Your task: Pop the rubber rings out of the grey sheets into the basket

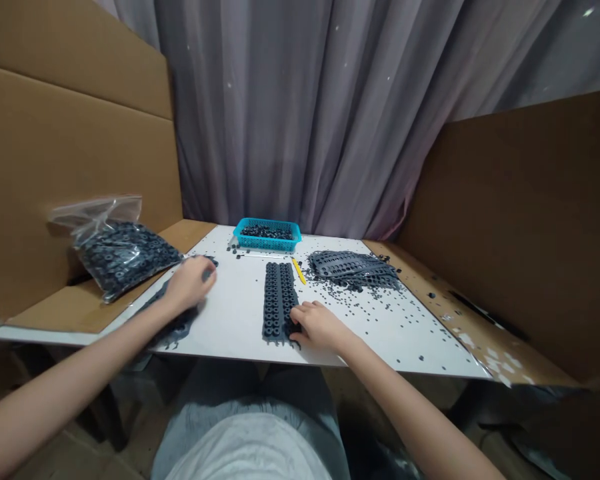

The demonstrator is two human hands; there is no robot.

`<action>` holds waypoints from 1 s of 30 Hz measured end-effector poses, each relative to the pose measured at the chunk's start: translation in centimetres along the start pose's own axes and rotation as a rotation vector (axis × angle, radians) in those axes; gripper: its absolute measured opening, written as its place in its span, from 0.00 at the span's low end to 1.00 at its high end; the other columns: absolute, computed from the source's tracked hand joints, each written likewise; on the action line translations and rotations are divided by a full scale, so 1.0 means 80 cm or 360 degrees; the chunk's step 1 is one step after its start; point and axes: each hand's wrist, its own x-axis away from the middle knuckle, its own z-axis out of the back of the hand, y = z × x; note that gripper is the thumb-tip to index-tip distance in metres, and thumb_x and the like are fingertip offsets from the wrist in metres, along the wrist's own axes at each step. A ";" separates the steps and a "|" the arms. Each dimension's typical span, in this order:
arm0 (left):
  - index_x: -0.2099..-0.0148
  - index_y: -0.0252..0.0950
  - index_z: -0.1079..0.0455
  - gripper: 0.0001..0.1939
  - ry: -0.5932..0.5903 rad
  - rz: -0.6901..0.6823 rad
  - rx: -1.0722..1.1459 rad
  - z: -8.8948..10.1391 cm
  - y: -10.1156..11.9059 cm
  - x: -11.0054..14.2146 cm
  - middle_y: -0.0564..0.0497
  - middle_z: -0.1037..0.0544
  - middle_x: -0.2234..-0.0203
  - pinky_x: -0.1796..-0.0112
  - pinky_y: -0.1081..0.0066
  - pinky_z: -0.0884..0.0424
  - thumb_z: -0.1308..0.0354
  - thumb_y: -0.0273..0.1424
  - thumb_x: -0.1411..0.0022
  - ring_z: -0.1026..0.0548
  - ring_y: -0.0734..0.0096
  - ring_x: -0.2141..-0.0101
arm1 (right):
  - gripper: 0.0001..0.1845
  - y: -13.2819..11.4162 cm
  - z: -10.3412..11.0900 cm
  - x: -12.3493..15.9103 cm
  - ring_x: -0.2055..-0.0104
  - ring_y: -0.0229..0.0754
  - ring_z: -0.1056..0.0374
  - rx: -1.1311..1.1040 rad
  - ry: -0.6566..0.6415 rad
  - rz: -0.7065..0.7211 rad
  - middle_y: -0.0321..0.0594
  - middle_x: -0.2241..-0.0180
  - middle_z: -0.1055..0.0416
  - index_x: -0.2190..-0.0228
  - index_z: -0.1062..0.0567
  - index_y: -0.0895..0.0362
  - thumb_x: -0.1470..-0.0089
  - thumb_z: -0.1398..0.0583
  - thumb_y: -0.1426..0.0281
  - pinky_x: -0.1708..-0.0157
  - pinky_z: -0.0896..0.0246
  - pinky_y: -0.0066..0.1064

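Note:
A dark rubber sheet (280,300) with rows of round ring-shaped parts lies lengthwise on the white table. My right hand (317,325) is at its lower right edge, with thumb and fingers closed on that edge. To the left, my left hand (193,283) hovers over or rests on a dark pile of similar sheets (180,328). Its fingers are curled together, and whatever they hold is hidden. A few dark pieces lie just beyond those fingertips.
A blue basket (267,245) of small dark parts stands at the back. Nearby lie a yellow pen-like tool (299,271) and a stack of punched dark sheets (355,268) among scattered bits. A clear bag (123,253) of dark rings leans at left. Cardboard walls (525,227) flank the table.

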 end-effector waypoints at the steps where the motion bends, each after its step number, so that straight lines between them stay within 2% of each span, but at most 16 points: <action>1: 0.68 0.35 0.30 0.11 -0.0247 0.0014 0.0231 -0.001 0.025 0.019 0.44 0.24 0.70 0.63 0.63 0.33 0.50 0.37 0.45 0.27 0.57 0.66 | 0.13 -0.004 0.000 0.000 0.62 0.46 0.35 0.0061 0.0001 0.0034 0.43 0.67 0.28 0.68 0.31 0.57 0.52 0.37 0.62 0.65 0.48 0.34; 3: 0.74 0.36 0.32 0.14 -0.0864 0.0210 0.0757 -0.007 0.071 0.060 0.48 0.26 0.79 0.74 0.70 0.35 0.48 0.41 0.46 0.27 0.64 0.76 | 0.13 -0.011 0.000 -0.001 0.62 0.48 0.34 0.0169 -0.0043 0.0058 0.46 0.67 0.27 0.68 0.30 0.58 0.49 0.40 0.60 0.64 0.48 0.35; 5: 0.72 0.36 0.32 0.15 -0.1461 0.0396 0.1220 -0.012 0.109 0.094 0.49 0.25 0.79 0.80 0.73 0.39 0.47 0.44 0.47 0.28 0.68 0.81 | 0.13 -0.015 0.000 -0.002 0.64 0.48 0.33 0.0233 -0.0127 0.0056 0.48 0.69 0.27 0.70 0.29 0.58 0.47 0.42 0.60 0.65 0.48 0.36; 7: 0.69 0.35 0.30 0.17 -0.1741 0.0541 0.1590 -0.017 0.134 0.112 0.49 0.24 0.77 0.81 0.75 0.38 0.44 0.45 0.48 0.28 0.70 0.82 | 0.11 -0.014 0.004 -0.007 0.68 0.46 0.32 0.0212 -0.0159 0.0065 0.47 0.71 0.27 0.71 0.29 0.58 0.46 0.43 0.62 0.66 0.48 0.35; 10: 0.63 0.33 0.29 0.25 -0.1965 0.0761 0.2130 -0.028 0.152 0.104 0.46 0.23 0.72 0.77 0.73 0.33 0.44 0.51 0.50 0.25 0.69 0.78 | 0.08 -0.001 0.020 -0.027 0.72 0.41 0.34 -0.0056 -0.0018 -0.0019 0.42 0.74 0.28 0.71 0.31 0.57 0.43 0.46 0.66 0.70 0.50 0.31; 11: 0.62 0.33 0.29 0.28 -0.1950 0.0852 0.2273 -0.033 0.153 0.093 0.46 0.23 0.72 0.77 0.73 0.33 0.45 0.54 0.50 0.25 0.69 0.78 | 0.09 0.005 0.026 -0.036 0.73 0.40 0.35 -0.0198 0.0075 -0.0071 0.41 0.74 0.29 0.71 0.31 0.56 0.42 0.47 0.67 0.72 0.50 0.30; 12: 0.62 0.32 0.29 0.29 -0.1846 0.0946 0.2383 -0.039 0.154 0.079 0.46 0.24 0.72 0.79 0.74 0.34 0.45 0.55 0.51 0.26 0.69 0.78 | 0.10 0.011 0.031 -0.047 0.73 0.39 0.36 -0.0348 0.0183 -0.0103 0.40 0.74 0.30 0.71 0.32 0.56 0.41 0.49 0.67 0.73 0.51 0.29; 13: 0.65 0.32 0.30 0.30 -0.1624 0.1042 0.2445 -0.046 0.153 0.062 0.47 0.25 0.75 0.81 0.75 0.37 0.46 0.56 0.52 0.28 0.71 0.81 | 0.11 0.016 0.035 -0.057 0.73 0.38 0.37 -0.0484 0.0278 -0.0111 0.39 0.74 0.31 0.71 0.33 0.56 0.40 0.50 0.67 0.73 0.51 0.28; 15: 0.75 0.33 0.34 0.29 -0.0962 0.1180 0.2412 -0.062 0.148 0.025 0.53 0.32 0.85 0.86 0.77 0.46 0.46 0.57 0.53 0.37 0.77 0.87 | 0.12 0.021 0.036 -0.078 0.73 0.37 0.39 -0.0662 0.0395 -0.0097 0.36 0.76 0.34 0.73 0.34 0.56 0.40 0.51 0.67 0.73 0.51 0.27; 16: 0.80 0.34 0.39 0.29 -0.0699 0.1217 0.2316 -0.069 0.144 0.007 0.56 0.37 0.88 0.86 0.77 0.50 0.46 0.58 0.53 0.41 0.80 0.89 | 0.12 0.021 0.033 -0.087 0.74 0.37 0.40 -0.0704 0.0428 -0.0098 0.35 0.77 0.35 0.73 0.34 0.56 0.41 0.51 0.66 0.73 0.52 0.27; 17: 0.83 0.35 0.42 0.30 -0.0593 0.1206 0.2272 -0.077 0.139 -0.009 0.57 0.40 0.90 0.87 0.77 0.53 0.46 0.58 0.54 0.44 0.81 0.90 | 0.11 0.020 0.029 -0.095 0.74 0.37 0.41 -0.0720 0.0457 -0.0114 0.34 0.77 0.36 0.74 0.35 0.56 0.41 0.50 0.66 0.73 0.52 0.27; 21: 0.84 0.35 0.41 0.25 -0.0484 0.1095 0.2217 -0.102 0.123 -0.045 0.56 0.40 0.92 0.86 0.76 0.55 0.39 0.49 0.55 0.44 0.79 0.89 | 0.10 0.010 -0.001 -0.115 0.74 0.37 0.42 -0.0683 0.0615 -0.0328 0.34 0.76 0.36 0.73 0.36 0.56 0.43 0.48 0.65 0.73 0.53 0.27; 26: 0.85 0.35 0.39 0.21 -0.0181 0.0911 0.2195 -0.130 0.115 -0.040 0.56 0.41 0.94 0.84 0.75 0.51 0.38 0.43 0.53 0.44 0.79 0.88 | 0.13 0.007 -0.027 -0.121 0.74 0.39 0.41 -0.0576 0.0665 -0.0467 0.36 0.76 0.35 0.71 0.35 0.56 0.46 0.44 0.59 0.74 0.53 0.29; 30: 0.86 0.36 0.39 0.21 -0.0076 0.0794 0.2243 -0.133 0.115 -0.043 0.55 0.40 0.93 0.83 0.74 0.47 0.39 0.43 0.52 0.41 0.78 0.87 | 0.15 0.007 -0.024 -0.126 0.74 0.40 0.40 -0.0612 0.0689 -0.0518 0.37 0.76 0.33 0.73 0.34 0.55 0.46 0.45 0.56 0.74 0.53 0.28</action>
